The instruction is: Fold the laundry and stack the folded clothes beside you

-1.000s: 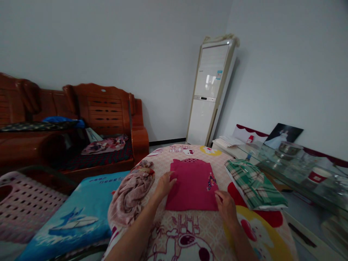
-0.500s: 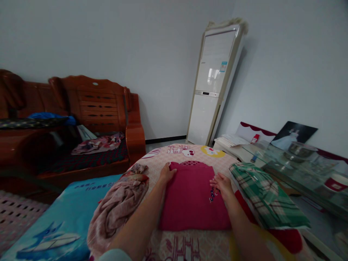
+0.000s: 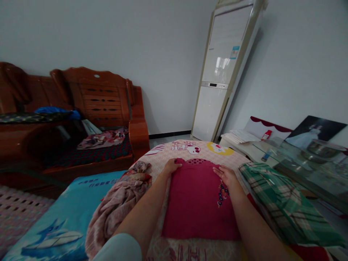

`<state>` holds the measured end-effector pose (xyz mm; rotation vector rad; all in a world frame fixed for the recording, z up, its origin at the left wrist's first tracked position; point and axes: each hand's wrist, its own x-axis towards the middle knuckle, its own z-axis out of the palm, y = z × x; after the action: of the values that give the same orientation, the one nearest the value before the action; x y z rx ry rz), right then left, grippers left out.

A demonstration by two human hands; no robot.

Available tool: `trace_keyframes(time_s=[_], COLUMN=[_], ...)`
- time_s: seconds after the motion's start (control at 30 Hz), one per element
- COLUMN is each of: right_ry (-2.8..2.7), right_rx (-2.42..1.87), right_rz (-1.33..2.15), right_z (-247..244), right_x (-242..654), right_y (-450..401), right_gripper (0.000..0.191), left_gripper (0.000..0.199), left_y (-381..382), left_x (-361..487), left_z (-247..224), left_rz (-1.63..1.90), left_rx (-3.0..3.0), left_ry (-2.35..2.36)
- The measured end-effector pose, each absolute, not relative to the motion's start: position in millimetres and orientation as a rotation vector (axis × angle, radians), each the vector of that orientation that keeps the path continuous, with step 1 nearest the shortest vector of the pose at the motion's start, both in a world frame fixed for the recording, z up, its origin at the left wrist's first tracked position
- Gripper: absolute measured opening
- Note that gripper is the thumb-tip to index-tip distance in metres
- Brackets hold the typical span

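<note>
A magenta shirt (image 3: 198, 203), folded to a rough rectangle, lies flat with a line of embroidery down its right side. A patch of openwork shows at its top edge. My left hand (image 3: 173, 166) is closed on the shirt's far left corner, with the thumb lying over the cloth. At the far right corner, my right hand (image 3: 227, 176) rests on the fabric with its fingers stretched out. Part of the embroidery is hidden under that hand. Left of the shirt lies a crumpled pinkish scarf-like cloth (image 3: 116, 214), and a folded green plaid garment (image 3: 282, 203) lies to the right.
A patterned tablecloth (image 3: 179, 145) covers the table under the clothes. A blue printed bag or sheet (image 3: 59, 214) lies at the left, before a wooden sofa (image 3: 100, 94). A glass-topped cabinet (image 3: 296, 170) stands at the right, an air conditioner (image 3: 212, 105) behind.
My right hand has moved from beside the embroidery up to the far right corner of the shirt. My left hand stays at the left corner. The whole view has shifted slightly.
</note>
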<state>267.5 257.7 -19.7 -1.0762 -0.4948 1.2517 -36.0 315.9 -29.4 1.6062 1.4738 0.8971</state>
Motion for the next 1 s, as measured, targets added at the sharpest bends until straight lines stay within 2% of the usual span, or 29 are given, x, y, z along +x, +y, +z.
trace_keyframes(time_s=[0.23,0.47,0.6,0.8,1.0], right_ry=[-0.539,-0.652,-0.780,-0.830,-0.705], right_rx=[-1.016,-0.890,-0.814,-1.034,-1.171], right_rz=[1.212,1.184,1.176,1.140,0.832], right_z=[-10,31,34,-4,-6], right_x=[271,273,282,289,271], right_y=[259,216,166,94,93], right_gripper=[0.025,0.017,0.014,0.010,0.020], left_gripper=[0.019,0.025,0.024,0.031,0.035], left_y=[312,278,229,162,153], left_x=[-40,-43,-56,-89,-66], left_z=[-23,17,31,33,54], left_rz=[1.038,1.279,1.183,0.608,0.865], left_rx=[1.479,1.433,1.528,1.885,1.985], left_ry=[1.256,0.930,0.849,0.805,1.057])
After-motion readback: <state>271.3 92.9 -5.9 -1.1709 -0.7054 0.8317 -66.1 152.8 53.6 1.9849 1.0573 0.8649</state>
